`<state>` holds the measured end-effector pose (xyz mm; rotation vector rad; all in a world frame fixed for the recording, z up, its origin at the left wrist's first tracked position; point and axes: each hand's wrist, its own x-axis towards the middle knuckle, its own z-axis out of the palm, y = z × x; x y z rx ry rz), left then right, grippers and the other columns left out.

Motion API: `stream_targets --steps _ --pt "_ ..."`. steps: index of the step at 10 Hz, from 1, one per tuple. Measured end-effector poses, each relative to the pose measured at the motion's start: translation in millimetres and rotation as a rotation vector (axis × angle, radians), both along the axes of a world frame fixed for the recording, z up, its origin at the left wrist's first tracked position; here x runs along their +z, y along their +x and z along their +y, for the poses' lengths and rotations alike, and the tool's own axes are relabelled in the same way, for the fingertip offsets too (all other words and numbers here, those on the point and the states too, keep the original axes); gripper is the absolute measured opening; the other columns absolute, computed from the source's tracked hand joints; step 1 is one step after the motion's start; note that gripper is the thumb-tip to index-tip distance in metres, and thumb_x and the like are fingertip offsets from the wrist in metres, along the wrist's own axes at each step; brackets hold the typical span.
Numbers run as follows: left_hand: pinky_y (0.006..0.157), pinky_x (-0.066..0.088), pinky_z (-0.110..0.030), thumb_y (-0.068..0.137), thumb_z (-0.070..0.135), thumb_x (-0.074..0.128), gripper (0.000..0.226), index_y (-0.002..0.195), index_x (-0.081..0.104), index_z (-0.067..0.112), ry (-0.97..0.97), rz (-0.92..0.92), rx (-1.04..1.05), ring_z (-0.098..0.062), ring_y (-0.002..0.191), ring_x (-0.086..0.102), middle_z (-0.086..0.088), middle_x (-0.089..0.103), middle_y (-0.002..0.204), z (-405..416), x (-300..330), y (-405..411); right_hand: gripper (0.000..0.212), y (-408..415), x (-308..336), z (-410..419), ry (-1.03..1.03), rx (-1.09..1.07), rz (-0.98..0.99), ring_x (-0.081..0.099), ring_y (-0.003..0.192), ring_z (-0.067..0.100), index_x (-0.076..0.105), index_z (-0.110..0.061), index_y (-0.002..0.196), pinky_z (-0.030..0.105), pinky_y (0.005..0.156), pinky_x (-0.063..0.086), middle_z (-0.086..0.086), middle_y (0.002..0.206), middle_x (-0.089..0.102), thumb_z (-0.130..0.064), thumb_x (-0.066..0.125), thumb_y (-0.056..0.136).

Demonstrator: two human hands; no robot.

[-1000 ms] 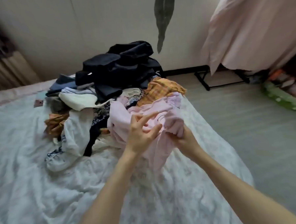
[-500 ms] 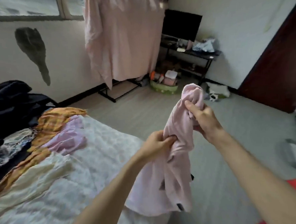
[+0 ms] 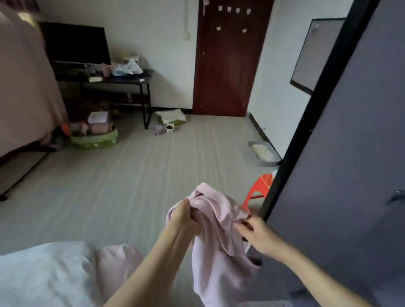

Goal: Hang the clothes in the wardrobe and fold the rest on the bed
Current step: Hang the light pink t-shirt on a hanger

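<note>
Turned from bed to wardrobe [image 3: 360,145]; left hand [image 3: 183,216] and right hand [image 3: 257,232] both pinch pink top [image 3: 216,253], stretching neckline for hanging.

I see a dark television [image 3: 77,46] on a black stand [image 3: 132,79] at the far wall, a red-brown door [image 3: 229,55] beside it, a green basket [image 3: 95,140] on the floor, and an orange stool [image 3: 260,187].

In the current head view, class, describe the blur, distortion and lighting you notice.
Head view: soft motion blur smears the pink garment and both hands; wide-angle distortion slants the wardrobe edge; dim, even daylight, no glare, faint shadows.
</note>
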<state>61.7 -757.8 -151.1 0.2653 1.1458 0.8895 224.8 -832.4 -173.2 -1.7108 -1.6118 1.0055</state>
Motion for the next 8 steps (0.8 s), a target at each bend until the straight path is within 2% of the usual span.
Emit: stream_targets --steps 1,2,3,4,5,6,7,8 --pt "0.053 0.043 -0.021 0.096 0.021 0.045 0.024 0.076 0.052 0.010 0.047 0.052 -0.248 -0.018 0.064 0.050 -0.006 0.053 0.065 9.1 -24.8 22.5 0.027 29.8 5.1 -5.8 0.140 -0.226 -0.078 0.043 0.065 0.012 0.051 -0.010 0.072 0.024 0.059 0.034 -0.002 0.063 0.046 -0.014 0.045 0.098" --pt "0.066 0.044 -0.026 0.094 0.031 0.051 0.018 0.102 0.059 0.016 0.176 0.341 -0.607 -0.018 0.077 0.054 -0.008 0.056 0.087 7.8 -24.6 32.1 0.022 49.0 19.2 -8.4 0.238 -0.303 -0.104 0.049 0.070 0.008 0.054 -0.013 0.078 0.019 0.063 0.036 -0.007 0.073 0.055 -0.012 0.044 0.099" --pt "0.073 0.046 -0.032 0.094 0.026 0.055 0.029 0.115 0.060 0.007 0.600 0.946 -1.000 -0.026 0.087 0.060 -0.013 0.062 0.099 10.8 -19.3 35.7 0.019 57.3 29.1 -9.2 0.295 -0.253 -0.141 0.045 0.071 0.007 0.052 -0.024 0.081 0.021 0.066 0.038 -0.014 0.071 0.052 -0.016 0.047 0.097" --pt "0.089 0.037 -0.016 0.085 0.016 0.069 0.066 0.142 0.036 0.016 0.902 0.633 -0.999 -0.013 0.122 0.042 0.003 0.041 0.141 12.7 -10.1 48.7 0.035 58.6 41.3 -11.0 0.278 -0.176 -0.188 0.034 0.061 0.007 0.042 -0.038 0.066 0.025 0.059 0.033 -0.012 0.059 0.039 -0.022 0.052 0.095" --pt "0.089 0.030 0.000 0.078 0.010 0.076 0.088 0.145 0.021 0.026 1.117 0.385 -1.252 -0.001 0.127 0.029 0.019 0.027 0.143 1.9 6.7 67.9 0.036 56.1 55.2 -17.6 0.253 -0.121 -0.208 0.032 0.052 0.004 0.043 -0.042 0.065 0.017 0.052 0.028 -0.017 0.053 0.042 -0.024 0.057 0.093" --pt "0.092 0.042 -0.015 0.075 0.013 0.075 0.050 0.117 0.052 0.028 1.110 0.171 -1.346 -0.005 0.109 0.048 0.005 0.055 0.116 -6.1 8.4 87.9 0.024 60.8 65.8 -34.4 0.245 -0.153 -0.197 0.042 0.049 0.001 0.042 -0.036 0.076 0.010 0.052 0.033 -0.020 0.051 0.052 -0.027 0.058 0.090" --pt "0.078 0.045 -0.028 0.083 0.011 0.069 0.014 0.096 0.066 0.014 0.985 0.000 -1.274 -0.007 0.084 0.059 0.006 0.066 0.085 -11.0 6.9 105.1 0.024 76.4 72.8 -59.0 0.222 -0.272 -0.161 0.034 0.046 0.003 0.038 -0.033 0.081 0.014 0.046 0.029 -0.012 0.049 0.049 -0.027 0.059 0.090" --pt "0.069 0.048 -0.025 0.085 0.015 0.067 0.007 0.092 0.068 0.012 1.043 -0.076 -1.245 -0.012 0.075 0.063 0.001 0.069 0.082 -21.1 17.3 130.5 0.020 98.8 71.9 -90.4 0.166 -0.402 -0.104 0.036 0.048 0.000 0.043 -0.029 0.087 0.013 0.048 0.029 -0.013 0.060 0.047 -0.026 0.062 0.089"
